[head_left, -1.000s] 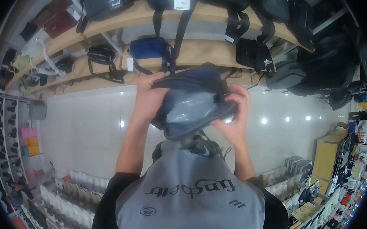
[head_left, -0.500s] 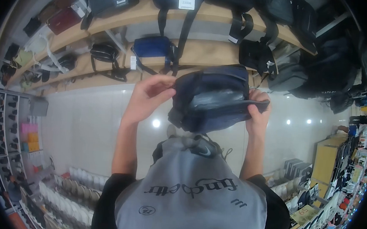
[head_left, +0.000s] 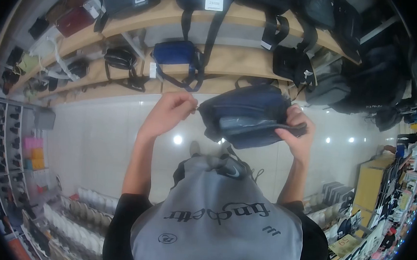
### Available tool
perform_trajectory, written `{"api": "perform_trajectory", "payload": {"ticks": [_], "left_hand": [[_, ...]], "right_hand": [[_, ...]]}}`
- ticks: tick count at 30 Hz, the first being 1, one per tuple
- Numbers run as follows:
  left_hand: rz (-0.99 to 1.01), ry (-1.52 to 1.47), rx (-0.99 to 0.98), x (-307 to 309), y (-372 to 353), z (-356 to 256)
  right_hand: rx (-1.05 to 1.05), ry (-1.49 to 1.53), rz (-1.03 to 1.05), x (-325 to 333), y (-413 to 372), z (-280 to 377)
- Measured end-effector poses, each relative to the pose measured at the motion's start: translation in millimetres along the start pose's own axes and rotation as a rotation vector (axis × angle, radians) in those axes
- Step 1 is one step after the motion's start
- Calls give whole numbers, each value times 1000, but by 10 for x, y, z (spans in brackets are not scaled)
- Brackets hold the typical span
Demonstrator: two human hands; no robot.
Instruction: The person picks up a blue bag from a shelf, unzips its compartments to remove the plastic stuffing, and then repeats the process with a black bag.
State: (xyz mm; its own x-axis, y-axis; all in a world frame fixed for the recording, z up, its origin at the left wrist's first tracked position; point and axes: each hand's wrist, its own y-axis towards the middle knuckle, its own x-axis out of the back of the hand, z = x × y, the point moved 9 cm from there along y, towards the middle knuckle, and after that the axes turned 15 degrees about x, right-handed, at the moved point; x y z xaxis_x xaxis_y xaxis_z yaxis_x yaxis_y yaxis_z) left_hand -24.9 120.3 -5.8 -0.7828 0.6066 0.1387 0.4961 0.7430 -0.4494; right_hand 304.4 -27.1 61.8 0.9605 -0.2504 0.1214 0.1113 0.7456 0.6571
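A dark navy bag [head_left: 256, 104] hangs in front of me above the floor, tilted, with its top open. Some clear plastic and a greyish lining [head_left: 247, 124] show in the opening. My right hand [head_left: 298, 131] grips the open edge of the bag at its right end, thumb on the near side and fingers behind. At the other end, my left hand [head_left: 173, 110] is closed in a pinch right beside the bag's corner. A tiny bit shows at its fingertips, too small to name.
Wooden shelves [head_left: 232, 61] ahead carry several bags, among them a blue bag [head_left: 175, 54] and a black bag [head_left: 290, 65] with hanging straps. Racks of shoes [head_left: 81, 222] stand at the lower left and right. A yellow cabinet [head_left: 373, 182] is at the right.
My left hand has gone from spread fingers at the bag's left edge to a pinch a little lower. The bag has tilted and shifted slightly right, its opening narrower; my right hand keeps its grip.
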Motion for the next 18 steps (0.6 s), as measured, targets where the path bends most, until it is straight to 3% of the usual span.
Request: {"api": "perform_trajectory", "payload": {"ticks": [4, 7, 13, 17, 18], "left_hand": [[58, -194, 73, -65, 61, -16], [0, -8, -4, -112, 31, -189], [153, 158, -162, -662, 98, -521], [135, 346, -139, -819, 152, -704], [133, 261, -167, -792, 102, -770]], "right_hand": [[33, -209, 290, -296, 126, 211], [40, -337, 417, -487, 139, 229], [180, -434, 639, -1103, -21, 115], [59, -372, 492, -1121, -111, -122], [70, -342, 400, -1046, -89, -137]]}}
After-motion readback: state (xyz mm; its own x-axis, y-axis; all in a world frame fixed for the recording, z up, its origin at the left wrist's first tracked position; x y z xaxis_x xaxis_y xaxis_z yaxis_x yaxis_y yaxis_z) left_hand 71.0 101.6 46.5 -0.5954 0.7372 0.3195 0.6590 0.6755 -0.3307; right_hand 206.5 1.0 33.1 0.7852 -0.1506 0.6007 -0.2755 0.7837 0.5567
